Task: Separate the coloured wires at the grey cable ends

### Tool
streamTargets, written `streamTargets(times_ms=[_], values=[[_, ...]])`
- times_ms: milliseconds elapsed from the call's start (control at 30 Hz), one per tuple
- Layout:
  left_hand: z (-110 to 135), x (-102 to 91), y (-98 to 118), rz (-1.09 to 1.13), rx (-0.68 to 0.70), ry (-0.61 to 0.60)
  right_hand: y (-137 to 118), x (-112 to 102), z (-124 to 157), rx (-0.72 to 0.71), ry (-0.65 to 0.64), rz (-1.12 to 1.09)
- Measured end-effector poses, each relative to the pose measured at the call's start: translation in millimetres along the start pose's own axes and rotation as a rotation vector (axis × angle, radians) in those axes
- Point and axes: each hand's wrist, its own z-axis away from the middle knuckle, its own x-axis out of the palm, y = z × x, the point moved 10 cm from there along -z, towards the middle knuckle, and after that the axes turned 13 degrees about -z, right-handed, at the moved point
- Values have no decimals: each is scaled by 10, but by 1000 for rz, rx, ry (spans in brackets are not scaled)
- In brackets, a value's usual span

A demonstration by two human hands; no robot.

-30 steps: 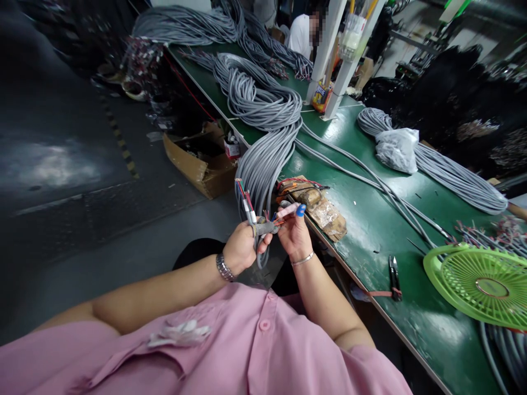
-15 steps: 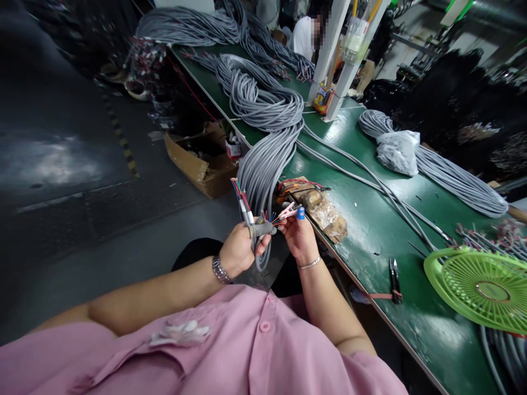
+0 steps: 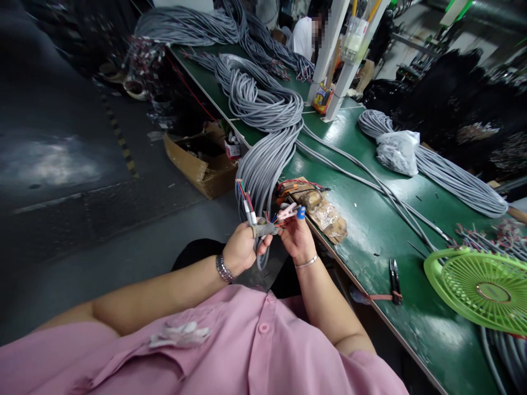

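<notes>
My left hand is closed round the ends of several grey cables, in front of my body. A grey wrap covers its thumb. Thin coloured wires fan upward from white-banded cable ends, and another spray of wires points toward my right hand. That hand is closed on a pale pink clip, its fingertips beside the wires; whether they also pinch a wire I cannot tell. A blue cover sits on one of its fingers. The cables hang from a big grey bundle draped over the table edge.
On the green table lie a taped wooden block, black-handled snips, a green fan and another cable bundle. A cardboard box stands on the floor. Behind a white post is a person in white.
My left hand has shifted slightly to the right with the cable ends. The pink clip has turned a little in my right hand, which has barely moved.
</notes>
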Motion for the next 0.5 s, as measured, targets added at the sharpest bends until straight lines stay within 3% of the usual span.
streamTargets(times_ms=[267, 500], values=[[103, -123, -74, -109, 33, -18, -10, -52, 246, 226, -86, 444], [157, -41, -222, -306, 16, -144, -144, 311, 376, 25, -213, 869]])
